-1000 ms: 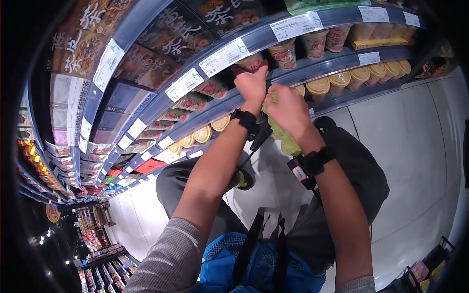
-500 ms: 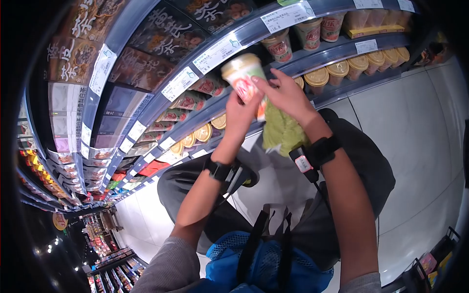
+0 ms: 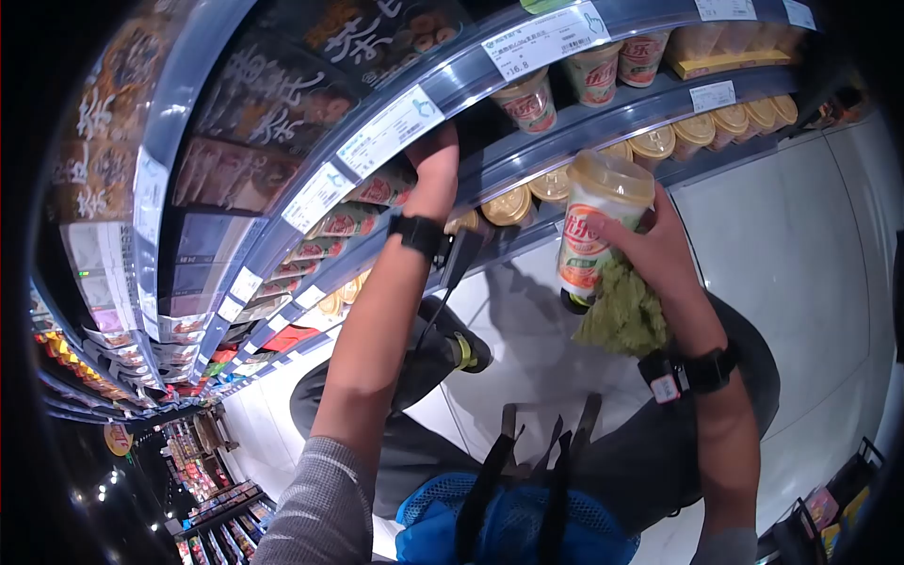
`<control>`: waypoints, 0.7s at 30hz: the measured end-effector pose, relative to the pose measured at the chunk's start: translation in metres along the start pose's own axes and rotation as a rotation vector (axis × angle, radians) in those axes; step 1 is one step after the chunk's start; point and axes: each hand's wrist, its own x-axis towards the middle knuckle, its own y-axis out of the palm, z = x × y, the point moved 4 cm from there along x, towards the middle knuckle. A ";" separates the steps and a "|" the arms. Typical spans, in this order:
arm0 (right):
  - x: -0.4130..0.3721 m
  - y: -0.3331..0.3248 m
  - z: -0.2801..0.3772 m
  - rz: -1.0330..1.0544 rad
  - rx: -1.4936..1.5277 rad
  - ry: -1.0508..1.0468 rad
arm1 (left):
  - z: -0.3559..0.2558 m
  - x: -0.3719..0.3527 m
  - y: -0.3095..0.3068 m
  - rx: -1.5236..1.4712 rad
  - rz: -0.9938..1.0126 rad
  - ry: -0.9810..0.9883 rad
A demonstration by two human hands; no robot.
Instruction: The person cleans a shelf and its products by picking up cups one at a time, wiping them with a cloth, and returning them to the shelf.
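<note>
Tilted slightly over the floor is a lidded drink cup (image 3: 579,242), white with a red and green label and a pale lid. My right hand (image 3: 661,252) grips it from the right side, thumb across the label. A crumpled green cloth (image 3: 621,315) hangs from the same hand, below the cup. My left hand (image 3: 435,155) reaches into the shelf behind the price tags, its fingers hidden by the shelf edge. Close beside it, similar drink cups (image 3: 384,188) stand in a row on that shelf.
More cups (image 3: 527,102) stand on the shelf to the right. Gold-lidded cups (image 3: 508,204) line the lower shelf. Dark packaged boxes (image 3: 273,99) fill the upper left shelf. A blue mesh bag (image 3: 518,523) rests at my lap, above the tiled floor (image 3: 782,226).
My left hand has let go of the cup and moved left and up into the shelf. The right hand has carried the cup and cloth to the right and down.
</note>
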 end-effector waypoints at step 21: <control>0.014 0.002 0.020 0.007 0.062 -0.071 | -0.009 0.012 0.013 -0.445 -0.216 -0.912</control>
